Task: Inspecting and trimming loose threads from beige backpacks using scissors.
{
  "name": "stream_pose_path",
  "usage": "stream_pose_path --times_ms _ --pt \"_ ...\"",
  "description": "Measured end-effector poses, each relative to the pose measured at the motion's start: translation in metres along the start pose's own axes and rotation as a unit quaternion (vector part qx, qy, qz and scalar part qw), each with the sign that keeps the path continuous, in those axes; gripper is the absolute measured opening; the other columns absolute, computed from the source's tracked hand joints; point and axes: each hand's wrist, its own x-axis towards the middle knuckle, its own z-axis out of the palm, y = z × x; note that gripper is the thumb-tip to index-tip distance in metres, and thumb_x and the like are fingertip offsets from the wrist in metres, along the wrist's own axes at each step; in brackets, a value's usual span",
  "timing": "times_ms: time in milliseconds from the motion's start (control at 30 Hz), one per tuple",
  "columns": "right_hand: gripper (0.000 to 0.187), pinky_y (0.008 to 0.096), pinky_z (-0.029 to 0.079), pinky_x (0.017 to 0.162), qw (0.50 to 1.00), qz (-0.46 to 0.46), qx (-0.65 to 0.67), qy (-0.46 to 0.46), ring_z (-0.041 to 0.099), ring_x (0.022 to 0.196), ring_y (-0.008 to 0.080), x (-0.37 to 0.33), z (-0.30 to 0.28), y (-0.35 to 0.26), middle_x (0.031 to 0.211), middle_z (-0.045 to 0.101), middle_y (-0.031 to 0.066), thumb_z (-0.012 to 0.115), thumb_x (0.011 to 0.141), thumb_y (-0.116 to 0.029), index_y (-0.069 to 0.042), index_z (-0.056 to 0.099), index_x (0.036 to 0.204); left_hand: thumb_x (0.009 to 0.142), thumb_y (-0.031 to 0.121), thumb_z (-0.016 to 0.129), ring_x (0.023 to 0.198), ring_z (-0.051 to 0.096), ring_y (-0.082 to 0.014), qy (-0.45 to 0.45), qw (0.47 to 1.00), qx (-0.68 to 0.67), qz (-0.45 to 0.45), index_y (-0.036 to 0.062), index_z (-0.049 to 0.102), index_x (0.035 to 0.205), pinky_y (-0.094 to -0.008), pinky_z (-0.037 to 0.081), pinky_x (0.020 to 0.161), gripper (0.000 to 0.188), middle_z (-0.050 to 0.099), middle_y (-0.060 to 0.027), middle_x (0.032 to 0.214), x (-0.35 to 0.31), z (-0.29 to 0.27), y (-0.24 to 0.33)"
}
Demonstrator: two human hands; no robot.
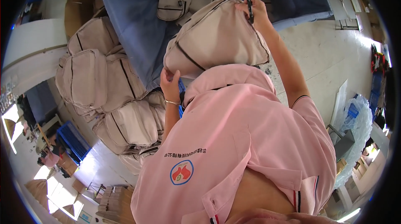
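In front of my body a beige backpack (217, 36) with a dark zip line is held up at a slant. My left hand (170, 85), with a bracelet on the wrist, is closed on its lower left edge, thumb in front. At the upper right corner my right hand (257, 11) is closed on the fabric, arm stretched out. A slender dark tool (249, 6) with a paler upper end, perhaps scissors, runs along the right fingers; I cannot make out its exact kind.
Several beige backpacks (94, 77) are piled at the left. More bags (175, 2) lie at the far side by a large blue fabric-lined bin (129, 23). A blue crate (74, 140) stands far left, and clear plastic wrapping (357, 128) lies at the right.
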Motion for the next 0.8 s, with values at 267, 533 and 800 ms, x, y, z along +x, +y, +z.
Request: stream_pose_path --times_ms 267,533,800 --pt "0.025 0.0226 0.033 0.045 0.994 0.092 0.047 0.045 0.046 0.048 0.0060 0.021 -0.034 0.020 0.061 0.054 -0.0048 0.082 0.071 -0.006 -0.011 0.058 0.076 0.095 0.007 0.061 0.096 0.060 -0.0090 0.004 0.973 -0.227 -0.045 -0.0016 0.054 0.130 -0.0241 0.047 0.084 0.037 0.066 -0.0033 0.113 -0.002 0.030 -0.004" --pt "0.026 0.0244 0.037 0.044 0.992 0.120 0.031 0.022 0.049 0.048 0.0091 0.026 -0.050 0.022 0.062 0.056 -0.0011 0.083 0.071 -0.007 -0.008 0.058 0.078 0.093 0.027 0.067 0.099 0.060 -0.0146 0.025 0.950 -0.184 -0.250 0.0025 0.057 0.124 -0.0296 0.048 0.090 0.041 0.065 -0.0044 0.113 -0.049 0.061 -0.038" --pt "0.027 0.0247 0.038 0.045 0.993 0.117 0.002 -0.030 0.050 0.049 0.0093 0.039 -0.070 0.033 0.062 0.055 -0.0014 0.083 0.072 -0.008 -0.008 0.057 0.080 0.093 0.019 0.066 0.100 0.063 -0.0194 -0.059 0.814 -0.505 -0.280 0.0051 0.057 0.119 -0.0377 0.048 0.096 0.031 0.066 -0.0051 0.106 -0.122 0.098 -0.066"
